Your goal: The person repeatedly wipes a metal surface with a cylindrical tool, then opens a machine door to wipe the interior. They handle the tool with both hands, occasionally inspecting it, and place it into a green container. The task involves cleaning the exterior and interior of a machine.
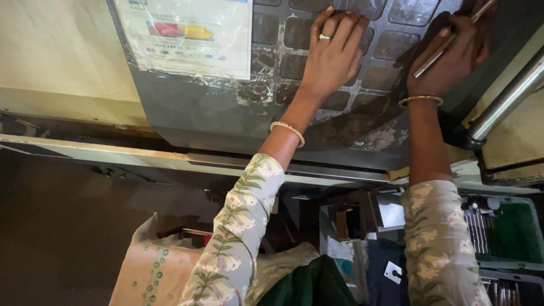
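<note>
Floral sleeve (238, 226); metal rod (447, 42) in right hand (453, 59)

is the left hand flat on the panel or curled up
Flat: the left hand lies with fingers spread on the dark gridded panel.

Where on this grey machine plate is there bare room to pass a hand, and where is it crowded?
Bare metal lies on the grey plate below the taped paper sheet, left of the left hand. Another free strip runs between the two wrists, above the plate's lower edge. It is crowded on the grid of square pads, where the right hand holds a thin metal rod.
</note>
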